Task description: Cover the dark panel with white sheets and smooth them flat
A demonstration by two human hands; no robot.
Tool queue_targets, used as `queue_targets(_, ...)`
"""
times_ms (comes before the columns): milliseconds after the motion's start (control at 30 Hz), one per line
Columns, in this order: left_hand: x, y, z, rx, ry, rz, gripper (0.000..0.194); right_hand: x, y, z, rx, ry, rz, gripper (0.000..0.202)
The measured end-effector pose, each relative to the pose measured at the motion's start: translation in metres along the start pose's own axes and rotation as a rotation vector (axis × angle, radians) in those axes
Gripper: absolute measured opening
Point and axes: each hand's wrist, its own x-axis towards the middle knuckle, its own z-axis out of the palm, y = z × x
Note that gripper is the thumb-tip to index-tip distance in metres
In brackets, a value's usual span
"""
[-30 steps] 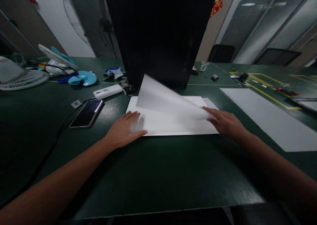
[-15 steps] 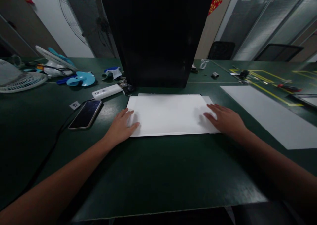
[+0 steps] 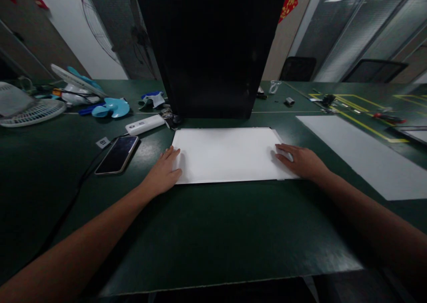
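Note:
A white rectangular sheet [image 3: 227,155] lies flat on the green table [image 3: 227,232], with a thin dark edge showing along its front and back. My left hand [image 3: 164,170] rests at its left end, fingers apart, thumb and fingertips on the white surface. At the right end my right hand [image 3: 302,161] lies with its fingers spread over the corner and side. A narrow white strip sticks out at the right, partly under that hand.
Behind the sheet stands a large black panel [image 3: 213,54]. To the left are a phone [image 3: 117,155], a white power bank [image 3: 145,124], a blue fan blade [image 3: 111,108] and fan parts. A second white sheet [image 3: 363,156] lies right, near a red screwdriver [image 3: 389,118].
The white sheet's back edge now lies more evenly, and less of the strip shows at the right. My left thumb has moved slightly left, toward the sheet's edge.

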Motion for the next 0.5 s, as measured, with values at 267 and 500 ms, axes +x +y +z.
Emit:
queue_targets(267,0.0,0.0,0.003,0.047,0.007,0.039,0.072,0.002,0.013,-0.009,0.168,0.017,-0.006,0.063)
queue_targets(500,0.001,0.002,0.005,0.098,0.006,0.029,0.074,-0.004,0.115,-0.01,-0.148,0.062,0.596,0.087)
